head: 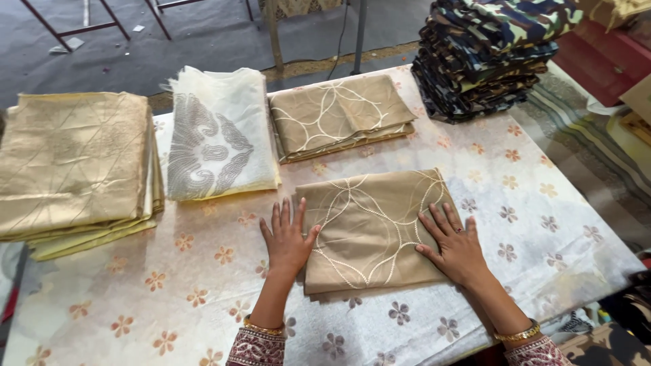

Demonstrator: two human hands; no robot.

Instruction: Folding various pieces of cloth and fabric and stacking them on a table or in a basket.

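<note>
Head view: two flat hands press a folded tan cloth on a flower-print table.

Both palms lie open with fingers spread, gripping nothing: the left hand [288, 238] rests across the left edge of the folded tan cloth [371, 229], half on the table cover, and the right hand [453, 245] lies flat on the cloth's right edge. That cloth, stitched with pale looping lines, sits near the front edge of the table [542, 224], about midway along it. Toward the far edge lie a second folded tan cloth [339, 114], a white piece with a grey swirl pattern [217, 135] just beside it, and a golden stack [74, 166] at the far left corner. A pile of camouflage fabric [485, 54] stands at the far right corner.
</note>
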